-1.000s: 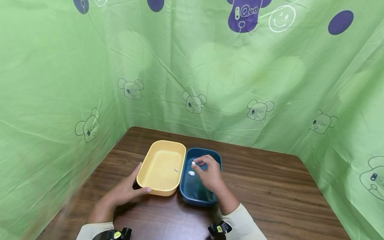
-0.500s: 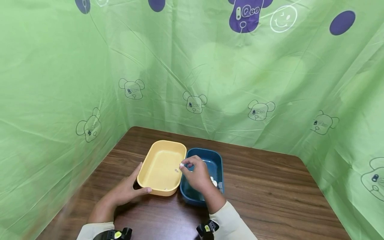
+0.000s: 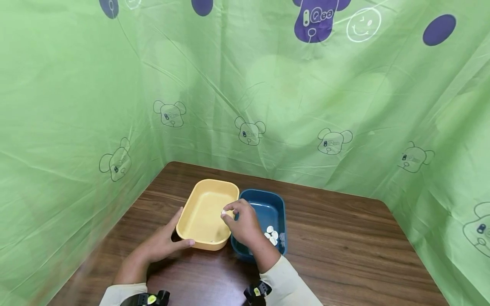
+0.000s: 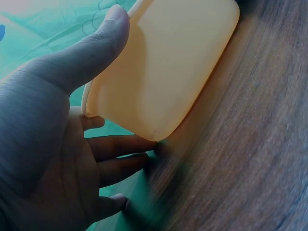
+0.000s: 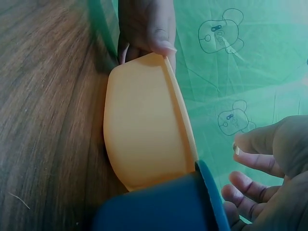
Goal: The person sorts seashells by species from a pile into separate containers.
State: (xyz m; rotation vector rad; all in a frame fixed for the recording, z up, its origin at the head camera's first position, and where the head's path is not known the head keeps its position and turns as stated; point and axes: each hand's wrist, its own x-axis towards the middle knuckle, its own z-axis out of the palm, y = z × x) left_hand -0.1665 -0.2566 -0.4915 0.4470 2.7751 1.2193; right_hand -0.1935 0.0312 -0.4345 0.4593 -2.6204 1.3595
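Observation:
A yellow rectangular tub stands on the wooden table, touching a dark blue tub on its right. My left hand holds the yellow tub's near left corner. In the left wrist view its thumb lies along one wall and the fingers reach round the other side. Over the yellow tub's right side, my right hand pinches a small white piece between thumb and index finger. The right wrist view shows this piece mostly covered by fingertips. Several flat white pieces lie in the blue tub.
Green printed cloth hangs round the back and both sides of the table. Bare brown tabletop extends to the right of the tubs. A pale speck shows at the yellow tub's near end.
My right hand has moved left from over the blue tub to over the yellow tub, carrying the white piece. More white pieces in the blue tub now show. My left hand stays put.

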